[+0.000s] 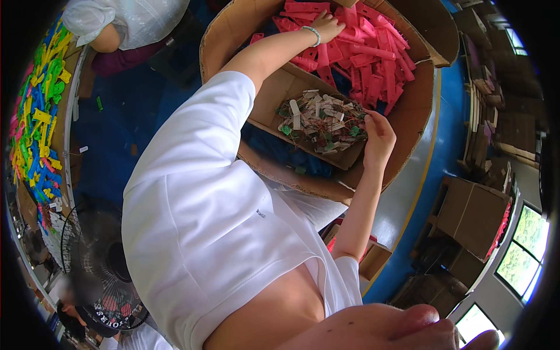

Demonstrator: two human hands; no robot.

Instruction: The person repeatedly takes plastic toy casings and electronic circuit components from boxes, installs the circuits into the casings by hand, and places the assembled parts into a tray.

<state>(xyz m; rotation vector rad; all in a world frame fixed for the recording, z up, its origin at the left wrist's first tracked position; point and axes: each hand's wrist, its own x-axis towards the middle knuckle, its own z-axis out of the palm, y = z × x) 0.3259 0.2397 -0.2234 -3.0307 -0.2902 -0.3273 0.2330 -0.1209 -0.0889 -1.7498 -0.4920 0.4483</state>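
Stretched far forward, my left hand (328,26), with a beaded bracelet at its wrist, is among long pink plastic pieces (373,55) in a large cardboard box (408,111). Its fingers bend down and close on one of those pieces, partly hidden beneath them. Nearer me, a smaller cardboard tray (268,96) sits inside the box, heaped with small pale parts, thin wires and green bits (324,122). At the right end of this heap is my right hand (379,140), thumb and fingers pinched together. What lies between them is too small to make out.
A person in a pale top (128,23) is at the upper left. Beside them a table carries a pile of yellow, green and blue plastic pieces (44,122). A black fan (102,262) stands at lower left. Cartons (472,216) are stacked at the right.
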